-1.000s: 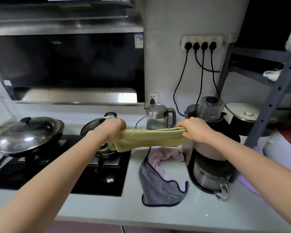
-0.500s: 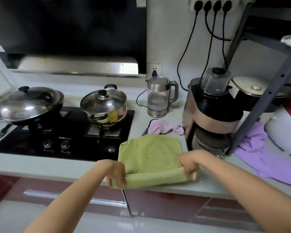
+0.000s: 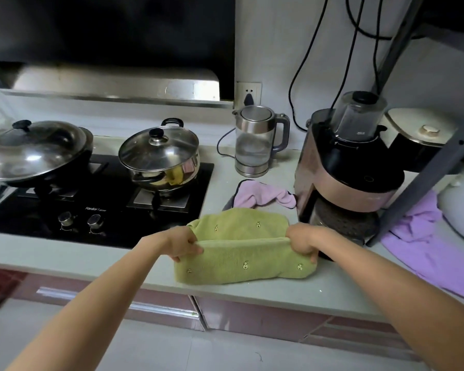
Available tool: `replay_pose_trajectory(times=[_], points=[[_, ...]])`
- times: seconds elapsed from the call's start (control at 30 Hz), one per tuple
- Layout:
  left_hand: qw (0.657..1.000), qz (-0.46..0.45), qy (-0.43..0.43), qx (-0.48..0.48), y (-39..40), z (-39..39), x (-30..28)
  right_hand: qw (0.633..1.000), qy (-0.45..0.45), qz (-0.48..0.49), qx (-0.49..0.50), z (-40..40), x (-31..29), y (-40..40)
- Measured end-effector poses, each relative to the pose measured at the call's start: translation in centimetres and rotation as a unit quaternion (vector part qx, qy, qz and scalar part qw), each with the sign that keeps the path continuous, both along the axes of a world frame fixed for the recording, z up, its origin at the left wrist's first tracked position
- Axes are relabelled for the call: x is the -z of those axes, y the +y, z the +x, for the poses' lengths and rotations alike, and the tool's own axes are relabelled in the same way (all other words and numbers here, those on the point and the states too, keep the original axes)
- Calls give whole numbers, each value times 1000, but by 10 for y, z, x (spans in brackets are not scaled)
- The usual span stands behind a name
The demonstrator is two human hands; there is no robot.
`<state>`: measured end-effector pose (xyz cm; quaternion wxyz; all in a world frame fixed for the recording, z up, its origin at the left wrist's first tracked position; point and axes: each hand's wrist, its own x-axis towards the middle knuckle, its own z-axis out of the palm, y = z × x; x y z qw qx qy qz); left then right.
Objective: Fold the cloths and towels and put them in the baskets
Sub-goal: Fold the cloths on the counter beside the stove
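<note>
Green terry towel with small embroidered motifs (image 3: 241,253): near centre of pale grey tabletop (image 3: 65,253), partly folded, near portion doubled over along a raised crease running left to right, far portion lying flat. Left hand (image 3: 184,243): fingers curled, pinching left end of the crease. Right hand (image 3: 303,243): fingers curled, gripping right end of the crease, fingertips tucked under the fold. Pink cloth with dark trim (image 3: 260,195): crumpled, just beyond the green towel, partly covered by it. Lilac cloth (image 3: 429,247): spread loosely at right, near foot of grey metal shelf post (image 3: 423,180), well apart from the towel. Glass and steel electric kettle (image 3: 257,141): far centre, upright, cord trailing left. Pink and black blender-type appliance with clear lidded jar (image 3: 351,170): right of the pink cloth, close beside the right hand. Black glass gas hob with two knobs (image 3: 91,210): left half of tabletop. Steel saucepan with glass lid (image 3: 160,156): right burner. Black wok under domed steel lid (image 3: 35,151): left burner. White-lidded dark cooker (image 3: 418,140): far right, behind shelf post. Steel and black extractor hood (image 3: 110,81): above hob. Baskets: none in view.
</note>
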<state>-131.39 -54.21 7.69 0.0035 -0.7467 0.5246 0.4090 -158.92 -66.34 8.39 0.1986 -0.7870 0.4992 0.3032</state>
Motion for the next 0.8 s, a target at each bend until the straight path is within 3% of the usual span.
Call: replay_pose_trajectory(times=[0.13,0.2,0.33,0.47,0.5,0.57,0.67,0.8], points=[[995,-52,-90,5,-17,3,5,987,-51,-142,-61,9,9,-21],[984,-92,-154,-3,-27,6,7,979,-67,-185,-59,15,15,-33],[966,-160,-199,-23,-45,16,21,966,-75,-245,-37,32,30,-49],[952,-187,-214,114,-44,20,44,992,30,-107,-67,59,43,-56],[948,-186,-201,161,-40,21,49,993,17,-91,-73,70,43,-57],[944,-170,-159,235,-30,22,61,987,-104,-93,-83,97,46,-60],[950,-139,-96,263,-23,24,79,951,-283,-61,-111,144,52,-58],[952,-155,-67,254,-19,29,91,919,-249,-43,-303,199,67,-53]])
